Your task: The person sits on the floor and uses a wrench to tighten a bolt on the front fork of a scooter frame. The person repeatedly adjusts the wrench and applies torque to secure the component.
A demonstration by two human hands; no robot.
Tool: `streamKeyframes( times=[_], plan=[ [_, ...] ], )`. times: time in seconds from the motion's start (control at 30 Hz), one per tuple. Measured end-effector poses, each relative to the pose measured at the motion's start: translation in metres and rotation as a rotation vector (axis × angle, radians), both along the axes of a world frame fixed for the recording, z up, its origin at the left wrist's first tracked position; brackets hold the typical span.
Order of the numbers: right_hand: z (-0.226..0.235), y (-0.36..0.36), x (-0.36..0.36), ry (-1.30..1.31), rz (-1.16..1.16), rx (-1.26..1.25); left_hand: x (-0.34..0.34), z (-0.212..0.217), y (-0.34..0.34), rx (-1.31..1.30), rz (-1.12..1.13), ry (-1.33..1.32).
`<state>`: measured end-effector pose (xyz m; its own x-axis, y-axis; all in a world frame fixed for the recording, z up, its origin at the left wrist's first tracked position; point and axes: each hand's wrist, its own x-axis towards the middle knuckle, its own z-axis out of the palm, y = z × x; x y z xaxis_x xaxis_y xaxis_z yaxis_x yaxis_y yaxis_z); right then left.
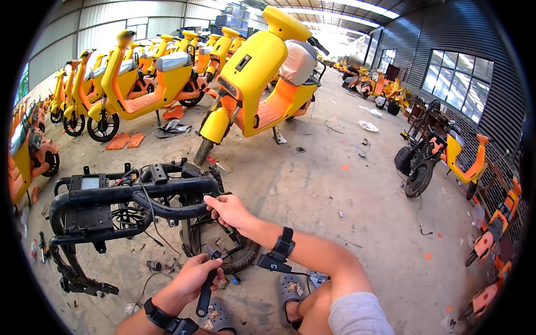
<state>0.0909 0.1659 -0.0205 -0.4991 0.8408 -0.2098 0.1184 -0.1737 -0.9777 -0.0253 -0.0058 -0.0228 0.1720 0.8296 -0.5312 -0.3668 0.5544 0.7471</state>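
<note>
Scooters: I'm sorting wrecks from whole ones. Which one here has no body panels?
The bare black frame under both hands; right hand grips its tube. The others keep their yellow panels.

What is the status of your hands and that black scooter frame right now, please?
Right hand gripping black frame tube. Left hand holding black-handled tool by the tyre. Loose cables dangling across frame.

A small rectangular display panel (90, 183) with a pale grey face sits flat in the top of the stripped black scooter frame (123, 204), at its left end between the tubes. Far back under the roof stands a stack of blue crates (234, 14), blurred by distance. No readable labels or signs can be made out elsewhere.
</note>
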Motion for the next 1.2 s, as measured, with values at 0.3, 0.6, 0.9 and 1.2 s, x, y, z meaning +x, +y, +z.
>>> streamKeyframes(
  times=[0.3,0.6,0.9,1.2],
  plan=[
    [0.015,-0.011,0.003,-0.455,-0.126,0.72,0.0,0.002,-0.001,0.027,-0.022,0.039],
    [0.002,-0.007,0.003,-0.486,-0.188,1.007,0.0,-0.001,-0.001,0.016,-0.059,0.095],
    [-0.002,-0.005,0.007,-0.518,-0.171,1.123,-0.002,-0.006,0.0,0.013,-0.056,0.068],
    [-0.001,-0.006,0.006,-0.484,-0.194,1.334,0.001,0.004,-0.001,0.004,-0.004,0.025]
  ],
)
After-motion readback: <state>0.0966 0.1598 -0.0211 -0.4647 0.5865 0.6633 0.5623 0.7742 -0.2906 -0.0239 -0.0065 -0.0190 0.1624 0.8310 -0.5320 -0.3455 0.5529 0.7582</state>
